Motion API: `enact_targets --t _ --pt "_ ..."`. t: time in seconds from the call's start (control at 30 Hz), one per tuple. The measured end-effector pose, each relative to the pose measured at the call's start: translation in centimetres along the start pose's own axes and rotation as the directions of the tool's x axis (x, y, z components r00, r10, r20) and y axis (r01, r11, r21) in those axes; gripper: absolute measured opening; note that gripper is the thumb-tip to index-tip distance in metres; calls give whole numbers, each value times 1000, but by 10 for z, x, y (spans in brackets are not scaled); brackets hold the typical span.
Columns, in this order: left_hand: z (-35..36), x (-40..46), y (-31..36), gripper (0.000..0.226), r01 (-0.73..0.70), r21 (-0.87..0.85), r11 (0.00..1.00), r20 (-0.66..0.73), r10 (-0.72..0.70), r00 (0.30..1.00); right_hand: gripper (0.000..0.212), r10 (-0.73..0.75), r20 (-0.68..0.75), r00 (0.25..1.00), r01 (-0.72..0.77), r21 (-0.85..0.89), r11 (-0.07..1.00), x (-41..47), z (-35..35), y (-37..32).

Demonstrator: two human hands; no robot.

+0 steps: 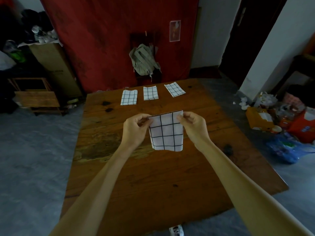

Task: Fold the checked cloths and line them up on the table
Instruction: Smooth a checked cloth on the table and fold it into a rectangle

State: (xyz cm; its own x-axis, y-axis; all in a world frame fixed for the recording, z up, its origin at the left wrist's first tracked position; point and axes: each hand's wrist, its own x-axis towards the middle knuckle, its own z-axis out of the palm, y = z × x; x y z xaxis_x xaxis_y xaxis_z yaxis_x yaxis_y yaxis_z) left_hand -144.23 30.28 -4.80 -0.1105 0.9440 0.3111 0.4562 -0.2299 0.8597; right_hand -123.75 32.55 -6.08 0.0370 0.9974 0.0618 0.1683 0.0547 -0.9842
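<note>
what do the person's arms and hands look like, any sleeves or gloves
Both arms are bare along all that shows, with no sleeve in view. The left hand and right hand wear no gloves, and no rings, watch or bracelet can be seen.

The left hand and right hand cover the top corners of the held checked cloth, so the fingers behind it stay unseen. Toward 6 o'clock, a shoe is cut by the bottom edge. Toward 3 o'clock, the packets in the floor clutter are too blurred to read.
</note>
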Motion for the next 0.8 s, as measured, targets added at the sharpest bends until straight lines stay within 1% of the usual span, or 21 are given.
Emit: enact_targets --t 0.13,0.27,0.3,0.37,0.47,0.57,0.63,0.7,0.8 --pt "-2 2 0 15 37 -27 999 -9 -37 999 20 -8 -28 1000 7 -15 1000 -1 1 -3" --pt "-3 3 1 20 12 9 1000 -23 -11 1000 23 -17 -43 999 18 8 1000 -2 0 -5" --pt "-2 3 2 24 -14 32 999 -27 15 1000 24 -28 -40 999 28 1 1000 -3 1 -6" --pt "3 5 9 30 -112 108 988 -14 114 993 27 -63 -19 998 63 -44 997 -4 3 -8" --pt "12 9 21 33 -275 202 940 75 265 961 21 -144 31 989 146 -111 983 -7 8 -16" --pt "18 13 29 28 -365 220 905 133 343 930 16 -208 81 975 217 -128 968 -10 9 -23" --pt "19 14 31 20 -394 202 896 158 368 916 16 -243 110 964 260 -186 948 -10 7 -27" --pt "17 14 32 13 -394 178 902 178 364 914 16 -271 150 951 304 -268 914 -10 5 -29" --pt "16 15 34 9 -340 137 930 184 314 932 19 -299 168 939 338 -311 888 -10 6 -30"
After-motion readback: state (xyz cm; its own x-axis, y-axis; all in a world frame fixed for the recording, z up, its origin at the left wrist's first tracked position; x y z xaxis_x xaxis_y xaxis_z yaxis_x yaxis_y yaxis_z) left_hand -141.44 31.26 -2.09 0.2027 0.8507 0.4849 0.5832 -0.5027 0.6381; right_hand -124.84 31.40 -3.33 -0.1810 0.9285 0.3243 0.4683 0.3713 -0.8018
